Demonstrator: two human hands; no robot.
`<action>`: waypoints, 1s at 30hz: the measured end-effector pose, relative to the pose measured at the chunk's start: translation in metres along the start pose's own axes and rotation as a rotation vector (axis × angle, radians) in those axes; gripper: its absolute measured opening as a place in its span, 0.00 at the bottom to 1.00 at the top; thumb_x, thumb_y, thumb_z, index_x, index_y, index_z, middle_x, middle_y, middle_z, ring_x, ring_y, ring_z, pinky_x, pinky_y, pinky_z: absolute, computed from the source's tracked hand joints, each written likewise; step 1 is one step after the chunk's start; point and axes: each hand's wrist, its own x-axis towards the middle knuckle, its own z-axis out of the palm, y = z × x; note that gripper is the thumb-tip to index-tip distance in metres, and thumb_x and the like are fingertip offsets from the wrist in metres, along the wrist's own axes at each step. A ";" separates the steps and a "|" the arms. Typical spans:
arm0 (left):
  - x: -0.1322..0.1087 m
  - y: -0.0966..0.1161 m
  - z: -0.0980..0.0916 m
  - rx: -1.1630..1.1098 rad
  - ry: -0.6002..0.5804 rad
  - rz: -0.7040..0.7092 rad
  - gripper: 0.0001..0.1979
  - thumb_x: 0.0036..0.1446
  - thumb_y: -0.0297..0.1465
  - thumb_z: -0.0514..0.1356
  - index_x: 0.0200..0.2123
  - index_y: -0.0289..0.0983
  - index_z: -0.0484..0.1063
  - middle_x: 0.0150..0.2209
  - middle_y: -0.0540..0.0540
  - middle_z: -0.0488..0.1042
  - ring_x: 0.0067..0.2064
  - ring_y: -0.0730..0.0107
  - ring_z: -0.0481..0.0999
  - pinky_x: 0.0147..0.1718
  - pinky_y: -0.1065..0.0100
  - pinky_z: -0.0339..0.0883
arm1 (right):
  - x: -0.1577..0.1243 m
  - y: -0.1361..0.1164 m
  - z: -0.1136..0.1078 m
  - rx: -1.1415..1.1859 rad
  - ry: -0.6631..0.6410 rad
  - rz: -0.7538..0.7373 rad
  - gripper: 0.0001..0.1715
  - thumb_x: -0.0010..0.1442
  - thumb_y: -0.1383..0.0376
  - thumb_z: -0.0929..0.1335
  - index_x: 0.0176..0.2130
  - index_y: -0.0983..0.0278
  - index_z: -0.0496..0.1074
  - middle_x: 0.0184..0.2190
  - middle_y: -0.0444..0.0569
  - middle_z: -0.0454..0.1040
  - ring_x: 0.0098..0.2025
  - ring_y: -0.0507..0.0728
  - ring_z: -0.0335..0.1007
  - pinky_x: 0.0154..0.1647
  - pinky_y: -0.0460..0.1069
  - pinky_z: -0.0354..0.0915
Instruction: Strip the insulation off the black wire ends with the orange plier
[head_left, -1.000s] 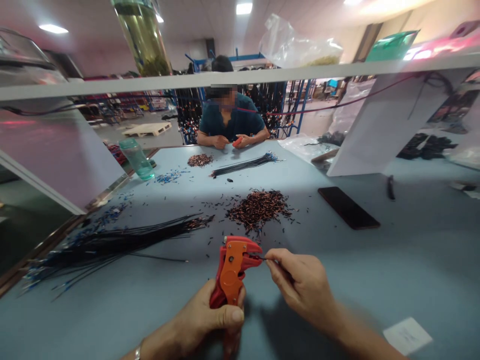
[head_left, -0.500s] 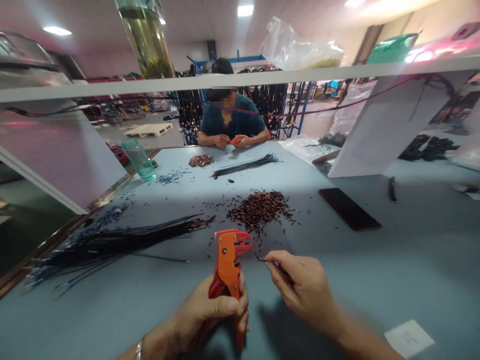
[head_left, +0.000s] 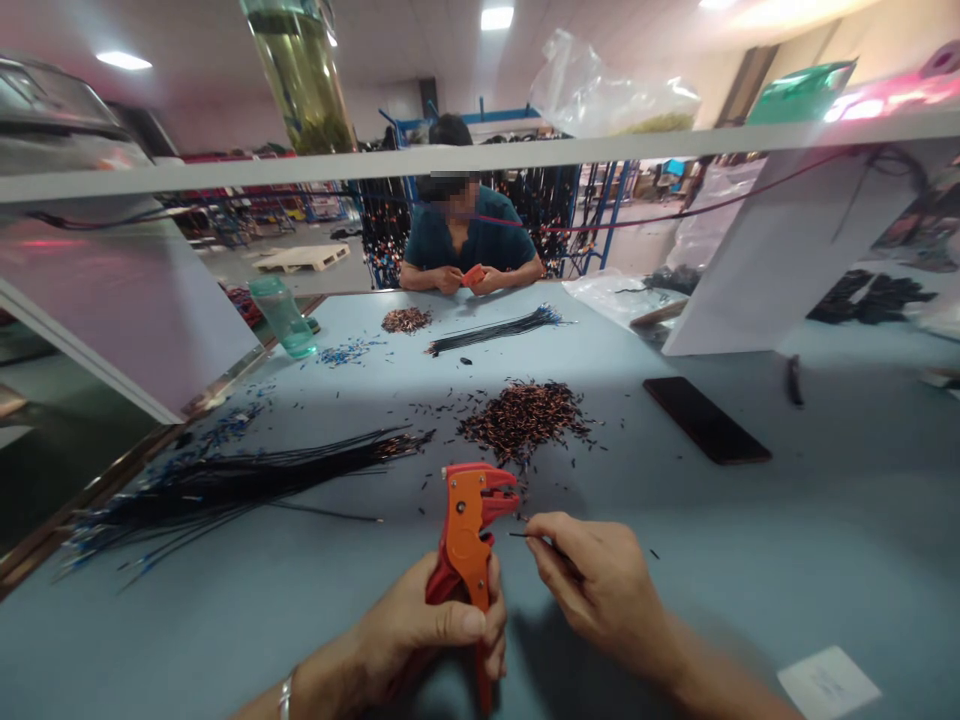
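Note:
My left hand [head_left: 454, 620] is wrapped round the handles of an orange and red wire stripper [head_left: 466, 530], held upright with its jaws facing right. Just right of those jaws, my right hand [head_left: 596, 575] pinches a thin black wire [head_left: 517, 534] between thumb and fingertips. The wire's short end points left, apart from the tool; its rest is hidden by the hand. Beyond the stripper lies a heap of short black and copper-coloured pieces [head_left: 525, 420]. A bundle of long black wires [head_left: 247, 485] with blue ends spreads over the table on the left.
A black phone [head_left: 705, 420] lies to the right, and a white paper slip [head_left: 829, 682] near the front. Across the table, a person [head_left: 469, 235] holds a red tool. A green cup [head_left: 283, 318] stands far left. A white shelf [head_left: 480, 158] crosses above the table.
The view has shifted slightly. The black wire in my right hand now points straighter left, and its tip sits a little lower beside the jaws. My left hand keeps its grip on the stripper.

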 end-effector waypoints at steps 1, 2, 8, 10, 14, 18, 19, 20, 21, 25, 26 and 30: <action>0.000 0.000 0.000 0.002 0.000 -0.002 0.19 0.46 0.36 0.70 0.35 0.34 0.66 0.26 0.50 0.69 0.27 0.69 0.73 0.33 0.63 0.66 | 0.000 0.000 -0.001 -0.002 0.004 0.003 0.09 0.64 0.70 0.62 0.34 0.64 0.70 0.18 0.40 0.69 0.17 0.48 0.60 0.22 0.44 0.55; 0.000 0.000 0.000 0.003 -0.003 -0.003 0.19 0.46 0.36 0.70 0.35 0.34 0.66 0.26 0.50 0.69 0.27 0.69 0.73 0.33 0.63 0.66 | 0.001 -0.001 -0.002 -0.005 0.008 0.010 0.09 0.64 0.70 0.62 0.34 0.64 0.71 0.18 0.40 0.69 0.17 0.48 0.60 0.22 0.44 0.56; -0.003 0.000 0.000 0.035 -0.030 -0.045 0.19 0.46 0.36 0.70 0.35 0.34 0.66 0.26 0.50 0.69 0.27 0.69 0.74 0.33 0.63 0.66 | 0.006 -0.002 -0.011 -0.004 0.069 0.101 0.09 0.64 0.69 0.63 0.34 0.65 0.71 0.17 0.37 0.63 0.16 0.48 0.58 0.21 0.43 0.55; -0.004 0.000 0.001 0.047 -0.046 -0.064 0.19 0.46 0.37 0.70 0.35 0.34 0.66 0.26 0.50 0.69 0.27 0.69 0.73 0.32 0.63 0.66 | 0.008 -0.002 -0.012 0.000 0.079 0.102 0.08 0.64 0.70 0.63 0.34 0.65 0.71 0.16 0.37 0.63 0.16 0.47 0.57 0.20 0.43 0.55; -0.004 0.001 0.005 0.050 -0.073 -0.086 0.20 0.45 0.37 0.71 0.33 0.35 0.65 0.25 0.51 0.68 0.26 0.71 0.72 0.31 0.65 0.66 | 0.009 -0.003 -0.012 -0.005 0.064 0.079 0.09 0.64 0.70 0.62 0.34 0.64 0.71 0.17 0.37 0.64 0.16 0.47 0.58 0.20 0.43 0.55; -0.004 0.001 0.005 0.043 -0.090 -0.102 0.20 0.45 0.37 0.71 0.33 0.35 0.64 0.24 0.51 0.67 0.25 0.71 0.72 0.31 0.66 0.66 | 0.008 -0.003 -0.011 -0.003 0.059 0.065 0.09 0.64 0.69 0.62 0.35 0.64 0.70 0.17 0.38 0.65 0.16 0.48 0.59 0.20 0.43 0.55; -0.004 0.000 0.005 0.043 -0.091 -0.105 0.19 0.45 0.37 0.71 0.32 0.35 0.65 0.24 0.50 0.68 0.26 0.71 0.72 0.30 0.66 0.66 | 0.008 -0.003 -0.012 -0.001 0.062 0.063 0.09 0.65 0.69 0.62 0.35 0.64 0.70 0.17 0.38 0.66 0.16 0.48 0.59 0.20 0.43 0.55; -0.005 0.000 0.005 0.044 -0.089 -0.107 0.19 0.45 0.37 0.71 0.32 0.35 0.65 0.24 0.50 0.68 0.26 0.71 0.72 0.30 0.67 0.66 | 0.008 -0.002 -0.012 0.001 0.061 0.063 0.08 0.65 0.69 0.62 0.35 0.64 0.70 0.17 0.38 0.66 0.16 0.48 0.59 0.20 0.44 0.55; -0.005 0.000 0.005 0.047 -0.087 -0.110 0.19 0.45 0.37 0.71 0.32 0.35 0.65 0.24 0.50 0.68 0.26 0.71 0.72 0.30 0.67 0.66 | 0.008 -0.002 -0.012 0.004 0.059 0.061 0.08 0.65 0.69 0.62 0.35 0.63 0.70 0.17 0.38 0.67 0.16 0.48 0.59 0.20 0.44 0.55; -0.005 0.000 0.005 0.043 -0.087 -0.115 0.19 0.45 0.36 0.71 0.32 0.35 0.65 0.25 0.50 0.68 0.27 0.70 0.72 0.31 0.67 0.66 | 0.006 -0.001 -0.013 0.010 0.035 0.038 0.08 0.64 0.70 0.62 0.36 0.64 0.70 0.19 0.39 0.67 0.18 0.49 0.60 0.21 0.44 0.56; -0.006 0.000 0.004 0.041 -0.087 -0.115 0.19 0.45 0.36 0.71 0.33 0.35 0.65 0.25 0.50 0.68 0.27 0.70 0.72 0.31 0.67 0.66 | 0.006 -0.001 -0.013 0.008 0.035 0.028 0.08 0.64 0.71 0.62 0.37 0.64 0.70 0.19 0.40 0.68 0.18 0.49 0.60 0.21 0.44 0.56; -0.006 -0.001 0.004 0.034 -0.087 -0.113 0.19 0.45 0.36 0.71 0.33 0.34 0.66 0.25 0.49 0.69 0.27 0.70 0.72 0.31 0.66 0.67 | 0.006 0.000 -0.012 0.007 0.052 0.011 0.08 0.65 0.72 0.62 0.38 0.64 0.70 0.21 0.41 0.69 0.19 0.49 0.61 0.22 0.44 0.56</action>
